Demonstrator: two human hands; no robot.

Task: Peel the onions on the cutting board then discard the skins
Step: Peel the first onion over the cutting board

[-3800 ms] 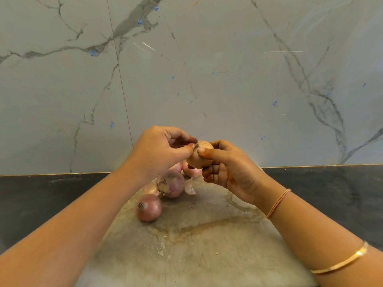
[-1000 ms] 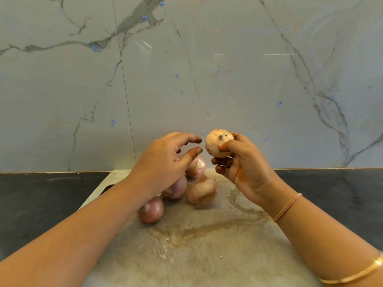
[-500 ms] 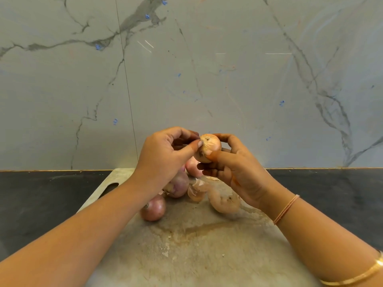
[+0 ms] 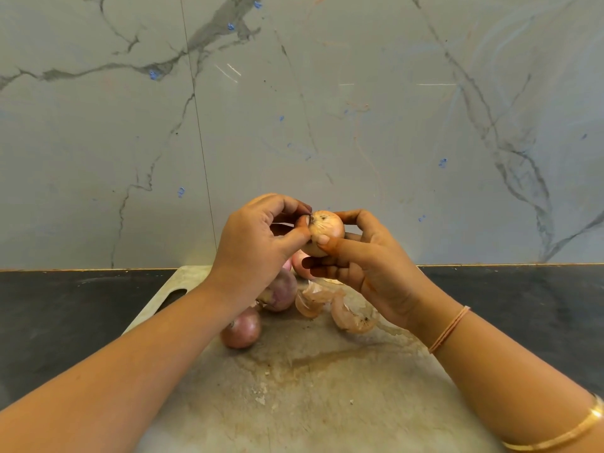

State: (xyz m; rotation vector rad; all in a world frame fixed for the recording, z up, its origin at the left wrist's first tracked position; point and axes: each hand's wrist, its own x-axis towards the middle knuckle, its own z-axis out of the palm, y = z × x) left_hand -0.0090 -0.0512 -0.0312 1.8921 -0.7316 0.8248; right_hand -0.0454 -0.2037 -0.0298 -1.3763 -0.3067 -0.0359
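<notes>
My right hand [image 4: 366, 266] holds a pale, papery onion [image 4: 325, 231] in the air above the far part of the stained cutting board [image 4: 294, 393]. My left hand [image 4: 255, 243] pinches the onion's skin near its top with thumb and fingers. Below the hands, a reddish onion [image 4: 241, 327] lies on the board, a larger purple onion [image 4: 281, 294] sits behind it, and a pink one [image 4: 302, 266] shows partly behind my fingers. Loose skins [image 4: 336, 307] lie on the board under my right hand.
The board rests on a dark countertop [image 4: 65, 308] that runs left and right. A grey marble wall [image 4: 327, 109] rises directly behind the board. The board has a handle slot [image 4: 171, 297] at its far left corner.
One second ago my left hand was apart from the onion with fingers spread; it has since closed in and pinches the skin. A peeled skin dropped onto the board under my right hand.
</notes>
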